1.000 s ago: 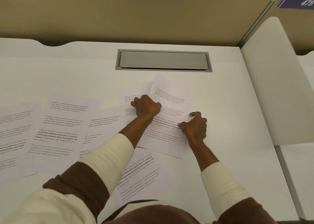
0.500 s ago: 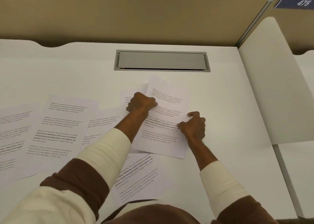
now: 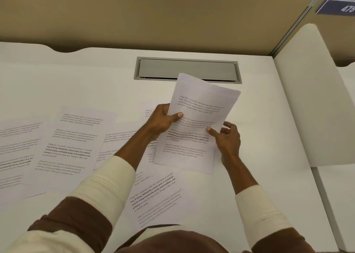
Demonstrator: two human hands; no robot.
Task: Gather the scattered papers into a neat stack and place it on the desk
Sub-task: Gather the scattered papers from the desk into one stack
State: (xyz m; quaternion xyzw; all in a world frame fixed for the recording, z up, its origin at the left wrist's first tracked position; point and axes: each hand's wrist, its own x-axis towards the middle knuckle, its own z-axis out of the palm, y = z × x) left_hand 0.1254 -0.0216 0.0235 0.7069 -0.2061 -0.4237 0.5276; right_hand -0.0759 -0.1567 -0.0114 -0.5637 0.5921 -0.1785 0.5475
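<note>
A thin bundle of printed sheets [image 3: 199, 106] is lifted off the white desk [image 3: 249, 185], tilted, its top corner over the cable hatch. My left hand [image 3: 163, 121] grips its left edge with the thumb on top. At the bundle's right edge my right hand [image 3: 227, 137] pinches it between thumb and fingers. Several other printed sheets lie flat and scattered: one at the left [image 3: 71, 147], one at the far left edge [image 3: 15, 153], one partly under my left arm [image 3: 119, 139], one skewed near my body [image 3: 157, 201].
A grey cable hatch [image 3: 187, 70] is set into the desk at the back. A tan partition wall [image 3: 153, 16] runs behind the desk. A white divider panel [image 3: 311, 103] stands along the right side, with a blue number plate [image 3: 338, 7] above it.
Both hands were pressing on sheets lying flat; now they have gripped the sheets and raised them off the desk, toward the hatch.
</note>
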